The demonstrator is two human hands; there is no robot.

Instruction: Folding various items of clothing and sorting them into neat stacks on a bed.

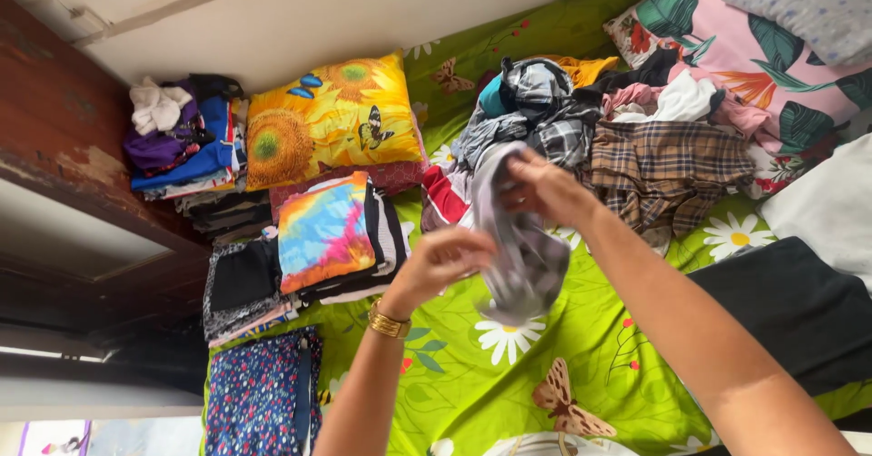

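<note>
Left hand: the left hand point(436, 261) is curled shut on the grey cloth point(518, 247), low on its left side.
Right hand: the right hand point(545, 188) pinches the top of the same cloth with closed fingers.
Grey cloth: it hangs between both hands, above the green flower sheet point(509, 374).
Messy clothes pile point(618, 129): just behind the cloth.
Folded stack point(331, 233): left of the cloth.
Sunflower pillow point(327, 120): behind the folded stack.
</note>
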